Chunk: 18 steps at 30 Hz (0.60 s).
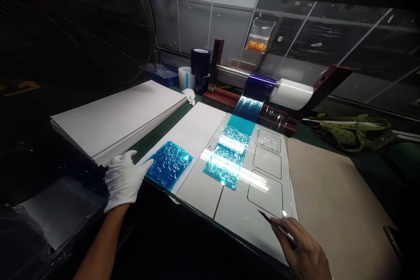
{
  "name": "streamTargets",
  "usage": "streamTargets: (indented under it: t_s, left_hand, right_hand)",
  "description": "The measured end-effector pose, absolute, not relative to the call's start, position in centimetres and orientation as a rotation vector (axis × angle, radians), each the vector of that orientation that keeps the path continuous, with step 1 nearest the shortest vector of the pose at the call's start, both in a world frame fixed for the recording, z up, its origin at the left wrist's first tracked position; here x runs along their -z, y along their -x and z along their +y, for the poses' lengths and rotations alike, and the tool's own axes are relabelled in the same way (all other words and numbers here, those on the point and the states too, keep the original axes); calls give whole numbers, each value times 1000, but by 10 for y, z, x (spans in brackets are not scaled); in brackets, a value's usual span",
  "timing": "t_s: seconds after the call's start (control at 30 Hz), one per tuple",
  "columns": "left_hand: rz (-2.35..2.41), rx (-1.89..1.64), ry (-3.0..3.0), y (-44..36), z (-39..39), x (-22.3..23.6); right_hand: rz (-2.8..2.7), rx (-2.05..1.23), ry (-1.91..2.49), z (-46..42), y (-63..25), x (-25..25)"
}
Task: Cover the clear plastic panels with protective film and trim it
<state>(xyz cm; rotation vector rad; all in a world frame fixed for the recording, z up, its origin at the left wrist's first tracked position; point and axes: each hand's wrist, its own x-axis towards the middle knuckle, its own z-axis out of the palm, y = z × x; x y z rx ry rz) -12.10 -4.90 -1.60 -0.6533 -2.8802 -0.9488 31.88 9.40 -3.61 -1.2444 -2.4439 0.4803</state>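
My left hand [124,178], in a white glove, rests with fingers spread beside a loose piece of blue film [169,164] and touches its left edge. My bare right hand [303,249] pinches a thin dark pointed tool [269,218] whose tip rests on a glossy white panel [236,214] with cut rectangular outlines. A strip of blue film [229,153] runs from a roll [259,85] on a dispenser down onto that panel.
A stack of white sheets [118,116] lies at the left. A beige board [331,197] lies at the right, with a green strap or bag [351,129] behind it. Tape rolls [199,68] and a spare white glove [189,95] sit at the back. A large fan [75,22] stands at far left.
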Motion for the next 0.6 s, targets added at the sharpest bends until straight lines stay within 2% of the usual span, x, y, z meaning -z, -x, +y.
streamTargets:
  t_s: [0.13,0.37,0.47,0.6]
  left_hand:
    - [-2659,662,716,94,-34,2]
    - [-2467,612,1718,24,79,28]
    - [-2457,580,1786,13,115,43]
    - [-2518,499,1728,15,124,56]
  right_hand:
    - [-2440,-431,1279,104,-302,29]
    - [-2555,-270,1217,167,-209,9]
    - [-2648,-197,1226,199,-163,9]
    - [-2724,-154,1184,226,-117,17]
